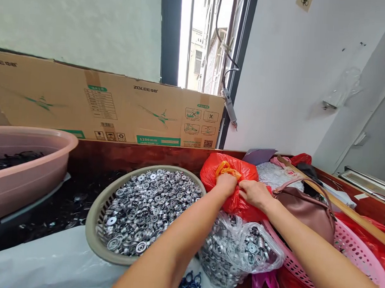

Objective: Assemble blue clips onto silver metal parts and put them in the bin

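Both of my hands are on a red plastic bag (221, 168) at the middle of the bench. My left hand (226, 183) is closed around the bag's orange knotted top (227, 168). My right hand (253, 192) pinches the red plastic just to the right of the knot. A clear plastic bag (238, 249) full of small silver metal rings lies right below my hands. A round beige basket (95, 216) heaped with the same silver rings stands to the left.
A pink basin (23, 178) with dark parts sits at far left. A cardboard box (104, 105) leans along the back wall. A brown handbag (308, 210), a pink mesh basket (351, 251), a wooden stick (344, 208) and more red bags crowd the right.
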`<state>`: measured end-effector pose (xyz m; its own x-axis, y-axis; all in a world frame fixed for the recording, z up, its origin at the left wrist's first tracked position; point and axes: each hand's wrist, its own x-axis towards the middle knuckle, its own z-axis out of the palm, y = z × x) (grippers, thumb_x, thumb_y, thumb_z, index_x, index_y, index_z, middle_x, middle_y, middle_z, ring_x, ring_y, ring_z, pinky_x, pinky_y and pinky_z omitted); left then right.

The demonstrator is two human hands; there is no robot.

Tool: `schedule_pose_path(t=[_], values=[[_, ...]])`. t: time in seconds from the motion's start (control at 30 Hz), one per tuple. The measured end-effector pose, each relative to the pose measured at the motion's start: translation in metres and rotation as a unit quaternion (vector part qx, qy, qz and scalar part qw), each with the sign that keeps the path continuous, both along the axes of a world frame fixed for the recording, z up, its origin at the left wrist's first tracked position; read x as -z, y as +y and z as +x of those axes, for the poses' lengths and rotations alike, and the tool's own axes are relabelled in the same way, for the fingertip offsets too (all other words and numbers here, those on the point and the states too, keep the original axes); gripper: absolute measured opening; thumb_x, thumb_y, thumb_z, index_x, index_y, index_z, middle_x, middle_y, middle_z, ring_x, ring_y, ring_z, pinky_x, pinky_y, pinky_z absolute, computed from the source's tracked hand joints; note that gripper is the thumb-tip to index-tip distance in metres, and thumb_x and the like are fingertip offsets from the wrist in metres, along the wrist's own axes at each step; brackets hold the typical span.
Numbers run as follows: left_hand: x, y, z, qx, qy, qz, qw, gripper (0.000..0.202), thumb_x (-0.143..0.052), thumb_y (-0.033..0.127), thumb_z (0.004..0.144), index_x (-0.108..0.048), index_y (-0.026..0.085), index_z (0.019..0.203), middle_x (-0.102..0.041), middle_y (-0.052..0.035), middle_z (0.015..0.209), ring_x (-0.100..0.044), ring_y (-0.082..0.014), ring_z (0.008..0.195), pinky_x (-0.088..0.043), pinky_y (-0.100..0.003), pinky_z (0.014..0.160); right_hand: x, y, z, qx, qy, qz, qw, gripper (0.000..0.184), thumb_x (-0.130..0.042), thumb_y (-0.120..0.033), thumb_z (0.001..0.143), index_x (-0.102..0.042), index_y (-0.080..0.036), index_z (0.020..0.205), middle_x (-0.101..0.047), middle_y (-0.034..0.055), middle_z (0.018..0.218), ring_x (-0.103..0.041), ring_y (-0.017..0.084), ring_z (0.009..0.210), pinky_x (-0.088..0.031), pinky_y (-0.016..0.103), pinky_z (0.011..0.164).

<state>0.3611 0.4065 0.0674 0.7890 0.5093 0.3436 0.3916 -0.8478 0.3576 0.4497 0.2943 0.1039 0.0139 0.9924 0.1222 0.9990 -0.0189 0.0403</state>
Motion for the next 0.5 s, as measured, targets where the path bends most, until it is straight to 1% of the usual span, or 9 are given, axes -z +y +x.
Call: schedule_pose_path(t=[0.1, 0.17, 0.2, 0.27, 0.33, 0.37, 0.4, 0.43, 0.5], values=[[-0.004, -0.012, -0.027, -0.035, -0.073, -0.066, 0.994, 0.027, -0.053, 0.032, 0.087, -0.056, 0.019, 0.111, -0.056, -0.0081, 0.118, -0.057, -0.0205, 0.099, -0.049, -0.041, 0.084, -0.014, -0.007, 0.012, -0.013, 0.078, 0.077, 0.994, 0.028, -0.053, -0.032, 0.089, -0.056, -0.017, 0.113, -0.058, 0.0072, 0.115, -0.059, 0.018, 0.096, -0.050, 0.039, 0.082], [-0.011, -0.024, -0.057, -0.080, -0.136, -0.103, 0.982, 0.022, -0.052, 0.027, 0.087, -0.061, 0.017, 0.104, -0.058, -0.0097, 0.118, -0.056, -0.0212, 0.103, -0.047, -0.041, 0.087, -0.033, -0.014, 0.021, -0.015, 0.143, 0.154, 0.978, 0.025, -0.056, -0.033, 0.086, -0.060, -0.018, 0.106, -0.062, 0.0063, 0.108, -0.061, 0.018, 0.092, -0.050, 0.037, 0.081], [-0.015, -0.033, -0.073, -0.103, -0.167, -0.124, 0.973, 0.021, -0.050, 0.025, 0.086, -0.063, 0.015, 0.100, -0.060, -0.0108, 0.114, -0.056, -0.0216, 0.102, -0.046, -0.040, 0.087, -0.046, -0.019, 0.025, -0.010, 0.176, 0.197, 0.965, 0.022, -0.058, -0.034, 0.084, -0.063, -0.019, 0.099, -0.066, 0.0053, 0.099, -0.062, 0.018, 0.087, -0.050, 0.035, 0.078], [-0.024, -0.058, -0.105, -0.137, -0.216, -0.173, 0.951, 0.024, -0.047, 0.023, 0.084, -0.067, 0.012, 0.092, -0.067, -0.0119, 0.097, -0.061, -0.0217, 0.091, -0.048, -0.036, 0.080, -0.077, -0.030, 0.028, 0.003, 0.241, 0.281, 0.929, 0.019, -0.059, -0.035, 0.081, -0.065, -0.018, 0.088, -0.068, 0.0033, 0.080, -0.064, 0.017, 0.073, -0.050, 0.031, 0.069], [-0.035, -0.089, -0.132, -0.145, -0.252, -0.226, 0.930, 0.030, -0.046, 0.029, 0.083, -0.068, 0.011, 0.089, -0.069, -0.0109, 0.083, -0.063, -0.0202, 0.077, -0.049, -0.033, 0.070, -0.113, -0.045, 0.022, 0.003, 0.294, 0.352, 0.889, 0.026, -0.054, -0.039, 0.082, -0.065, -0.017, 0.088, -0.066, 0.0019, 0.070, -0.062, 0.015, 0.062, -0.048, 0.028, 0.060], [-0.042, -0.106, -0.143, -0.145, -0.269, -0.247, 0.920, 0.033, -0.045, 0.033, 0.083, -0.067, 0.011, 0.092, -0.069, -0.0106, 0.084, -0.063, -0.0195, 0.075, -0.049, -0.031, 0.067, -0.130, -0.054, 0.014, -0.008, 0.319, 0.379, 0.868, 0.029, -0.053, -0.042, 0.083, -0.064, -0.016, 0.091, -0.065, 0.0013, 0.068, -0.060, 0.013, 0.058, -0.047, 0.026, 0.056], [-0.050, -0.124, -0.150, -0.144, -0.284, -0.262, 0.911, 0.037, -0.043, 0.038, 0.084, -0.065, 0.012, 0.098, -0.069, -0.0107, 0.089, -0.063, -0.0191, 0.077, -0.049, -0.030, 0.066, -0.147, -0.063, 0.003, -0.031, 0.350, 0.403, 0.845, 0.030, -0.054, -0.043, 0.082, -0.064, -0.016, 0.091, -0.064, 0.0005, 0.066, -0.057, 0.012, 0.053, -0.045, 0.025, 0.053], [-0.057, -0.141, -0.155, -0.143, -0.304, -0.274, 0.901, 0.042, -0.043, 0.043, 0.084, -0.062, 0.014, 0.107, -0.067, -0.0113, 0.099, -0.063, -0.0192, 0.082, -0.049, -0.029, 0.067, -0.162, -0.073, -0.010, -0.063, 0.384, 0.421, 0.819, 0.029, -0.057, -0.043, 0.079, -0.064, -0.016, 0.088, -0.062, -0.0006, 0.063, -0.054, 0.010, 0.050, -0.043, 0.024, 0.050], [-0.074, -0.169, -0.156, -0.132, -0.354, -0.296, 0.878, 0.056, -0.054, 0.048, 0.078, -0.048, 0.021, 0.127, -0.055, -0.0130, 0.124, -0.060, -0.0209, 0.096, -0.048, -0.030, 0.074, -0.187, -0.091, -0.038, -0.135, 0.446, 0.443, 0.766, 0.024, -0.064, -0.040, 0.074, -0.065, -0.017, 0.079, -0.058, -0.0030, 0.057, -0.048, 0.008, 0.045, -0.040, 0.023, 0.048]])
